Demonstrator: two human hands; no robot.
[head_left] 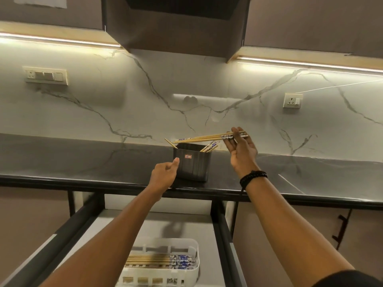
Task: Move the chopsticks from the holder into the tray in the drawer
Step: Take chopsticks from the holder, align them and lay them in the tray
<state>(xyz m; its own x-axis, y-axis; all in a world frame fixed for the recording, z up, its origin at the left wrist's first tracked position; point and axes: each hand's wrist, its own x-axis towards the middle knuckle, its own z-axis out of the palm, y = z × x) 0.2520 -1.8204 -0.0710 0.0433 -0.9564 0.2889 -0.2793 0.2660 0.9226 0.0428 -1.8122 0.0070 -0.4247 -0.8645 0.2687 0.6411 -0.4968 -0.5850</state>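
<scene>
While the left hand [165, 172], fingers curled on nothing, thumbs the holder [192, 164] on the table [83, 162], the right hand [241, 150] pinches bunched chopsticks [207, 138] by their patterned ends just above, light stiff sticks likely to slip unless squeezed together.

A pale, grey-veined marble wall [186, 83] rises behind the dark glossy table [83, 160]. Warm light strips [58, 39] glow under dark upper cabinets [310, 21], which flank a dark hood [176, 27]. A switch plate [45, 75] sits on the wall's left and a socket [292, 100] on its right. A dark handle [342, 228] shows below the table's front edge.
</scene>
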